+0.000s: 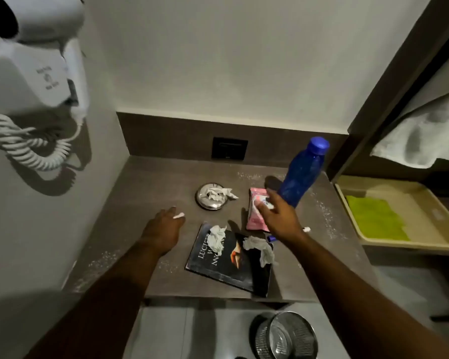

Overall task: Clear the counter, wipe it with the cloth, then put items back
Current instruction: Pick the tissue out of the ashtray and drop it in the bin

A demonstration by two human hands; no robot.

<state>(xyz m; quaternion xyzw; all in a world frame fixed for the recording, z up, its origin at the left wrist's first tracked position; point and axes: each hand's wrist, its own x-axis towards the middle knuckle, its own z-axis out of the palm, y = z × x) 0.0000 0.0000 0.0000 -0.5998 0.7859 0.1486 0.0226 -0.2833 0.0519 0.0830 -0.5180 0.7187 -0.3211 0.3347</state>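
On the dusty brown counter (145, 193) stand a blue bottle (303, 172), a pink packet (254, 222) and a metal dish (205, 203) holding a crumpled tissue (218, 193). A black book (228, 263) lies near the front edge with two crumpled tissues (217, 237) on it. My right hand (278, 218) reaches over the pink packet, fingers stretched toward the bottle's base, holding nothing that I can see. My left hand (163, 226) rests low over the counter, fingertips at a small white scrap (179, 216). The green cloth (376, 218) lies in a beige tray (412, 244) to the right.
A hair dryer (36, 60) with coiled cord hangs on the left wall. A dark socket plate (230, 148) sits in the backsplash. A white towel (425, 136) hangs above the tray. A metal mesh bin (285, 335) stands on the floor below the counter.
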